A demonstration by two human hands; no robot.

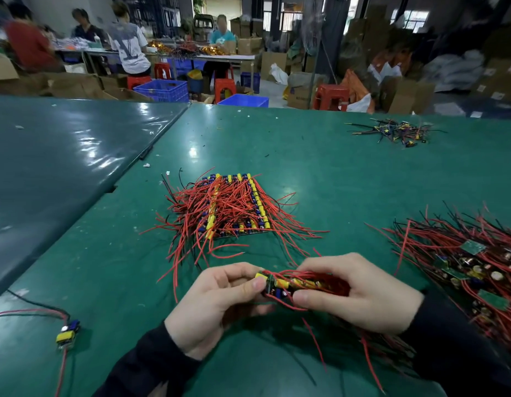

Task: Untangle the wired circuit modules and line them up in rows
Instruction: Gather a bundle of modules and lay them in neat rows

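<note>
Hands at the near edge of a green counter [306,156], both working on one bundle of modules [303,283] held just above the surface. The left hand [217,305] pinches the bundle's left end between thumb and curled fingers, at a yellow part on a small green board; the right hand [360,293] wraps its fingers over the rest of the bundle, with the thumb pressed against the underside. Red wires from the bundle trail down toward the near edge and between the dark sleeves. Beyond the hands lies a block of arranged modules [234,207], set in rows with yellow and blue parts showing along the columns and red and black wires fanning out to both sides. At the right edge sits a loose heap of tangled modules [478,267], green boards and round metal-topped parts mixed among red and black wires. A single module [67,333] with a yellow and a blue part rests near the left edge, its red and black wires running off to the left. A small pile of scraps [397,131] lies at the far right of the counter. Behind the counter stand blue crates [162,90], red stools [331,96] and cardboard boxes [248,44]; people sit at a far table. No writing on the modules or boxes can be read; a person's white shirt bears a large mark, too blurred to name.
</note>
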